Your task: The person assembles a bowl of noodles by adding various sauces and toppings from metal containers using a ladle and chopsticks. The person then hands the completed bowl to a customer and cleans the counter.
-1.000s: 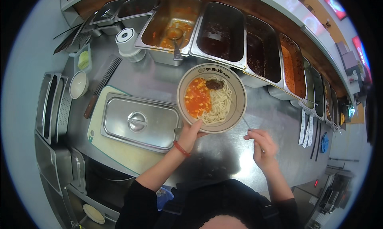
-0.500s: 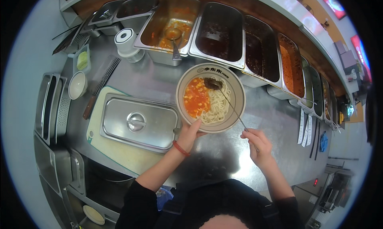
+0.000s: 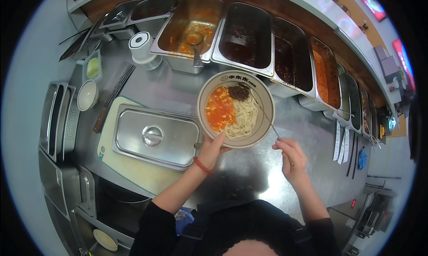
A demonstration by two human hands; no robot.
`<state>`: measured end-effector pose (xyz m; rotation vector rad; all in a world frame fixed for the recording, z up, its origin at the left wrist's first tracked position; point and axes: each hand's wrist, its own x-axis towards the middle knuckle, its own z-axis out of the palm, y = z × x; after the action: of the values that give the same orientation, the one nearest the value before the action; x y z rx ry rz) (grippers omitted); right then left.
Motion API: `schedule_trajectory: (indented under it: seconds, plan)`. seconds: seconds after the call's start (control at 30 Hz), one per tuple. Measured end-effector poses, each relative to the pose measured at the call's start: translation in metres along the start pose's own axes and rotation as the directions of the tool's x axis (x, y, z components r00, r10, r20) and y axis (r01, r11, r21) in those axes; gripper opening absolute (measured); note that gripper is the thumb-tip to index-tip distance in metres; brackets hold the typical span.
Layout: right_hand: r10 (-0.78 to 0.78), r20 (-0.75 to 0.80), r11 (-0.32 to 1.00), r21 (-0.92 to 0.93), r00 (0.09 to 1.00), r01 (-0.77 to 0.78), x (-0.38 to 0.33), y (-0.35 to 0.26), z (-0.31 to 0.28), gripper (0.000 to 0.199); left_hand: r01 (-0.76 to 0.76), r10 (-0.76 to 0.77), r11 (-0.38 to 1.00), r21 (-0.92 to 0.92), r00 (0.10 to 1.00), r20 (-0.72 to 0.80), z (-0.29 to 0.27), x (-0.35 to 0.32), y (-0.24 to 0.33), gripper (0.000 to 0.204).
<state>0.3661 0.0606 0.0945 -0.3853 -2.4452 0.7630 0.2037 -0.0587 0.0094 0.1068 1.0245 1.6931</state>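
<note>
My left hand (image 3: 211, 151) grips the near left rim of a large round bowl (image 3: 269, 105), thumb on top. White noodles (image 3: 244, 118) fill its right side. Red tomato-and-egg sauce (image 3: 220, 107) lies on the left, and a dark brown minced topping (image 3: 239, 92) sits at the far side. My right hand (image 3: 292, 156) is closed round the thin handle of a long metal spoon (image 3: 277, 134), which reaches over the bowl's right rim. The spoon's head is at the dark topping and hard to make out.
Deep steel pans line the back, one with a ladle (image 3: 196, 55) in red sauce, others with dark sauces (image 3: 243, 44). A lidded steel pan (image 3: 153, 136) rests on a cutting board (image 3: 127, 169) at left. Nearby are a brown-handled utensil (image 3: 101, 119), a small white bowl (image 3: 88, 95) and a white canister (image 3: 143, 51).
My right hand has drawn slightly right, and the spoon has shifted with it. The dark topping now lies more spread on the noodles. My left hand and the bowl have barely moved.
</note>
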Motion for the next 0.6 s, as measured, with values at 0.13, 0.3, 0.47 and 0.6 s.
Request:
schedule_trajectory:
  seconds: [0.13, 0.3, 0.47, 0.6]
  plan:
    - [0.0, 0.091, 1.0, 0.024, 0.996, -0.002, -0.005, -0.004, 0.005, 0.025, -0.001, 0.001, 0.999, 0.054, 1.0, -0.001, 0.003, -0.002, 0.002, 0.043]
    - [-0.006, 0.055, 0.999, 0.054, 0.998, 0.003, -0.012, -0.001, 0.004, 0.025, 0.096, -0.095, 0.995, 0.039, 0.995, -0.023, -0.007, -0.004, 0.017, 0.048]
    - [0.097, 0.019, 0.991, 0.095, 0.995, -0.099, -0.02, 0.002, -0.004, 0.018, 0.104, -0.106, 0.993, 0.052, 0.994, 0.033, -0.019, 0.013, 0.036, 0.051]
    - [0.253, -0.136, 0.916, 0.352, 0.958, -0.192, -0.028, 0.003, -0.015, 0.018, 0.066, -0.073, 0.99, 0.124, 0.996, 0.056, -0.019, 0.017, 0.036, 0.053]
